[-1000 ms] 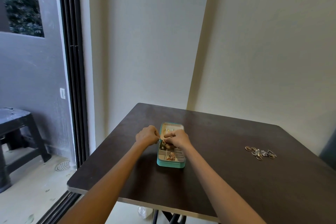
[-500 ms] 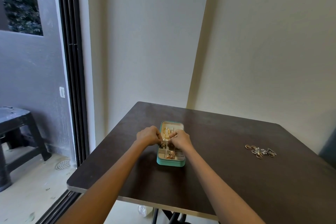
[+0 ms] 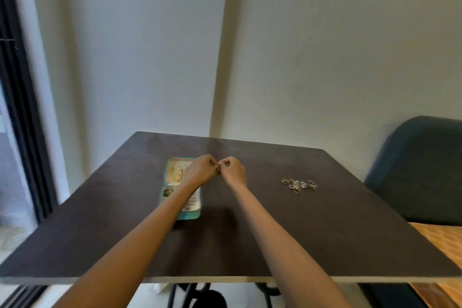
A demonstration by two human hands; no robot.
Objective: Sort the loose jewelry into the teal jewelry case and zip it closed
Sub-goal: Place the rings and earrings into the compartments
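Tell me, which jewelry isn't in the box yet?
The little pile of rings lying loose on the dark table, right of both hands. The other pieces already sit inside the open teal case.

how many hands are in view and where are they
2. The left hand is over the right edge of the open teal jewelry case; the right hand is just right of it above the table, fingertips meeting. What they pinch is too small to tell.

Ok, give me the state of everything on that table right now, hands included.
Jewelry case: open, unzipped, flat on the table, some pieces already inside.
Pile of rings: loose on the table, right of the case, untouched.
Left hand: fingers curled, pinching something small; too blurred to identify.
Right hand: fingers curled, pinching at the same spot.
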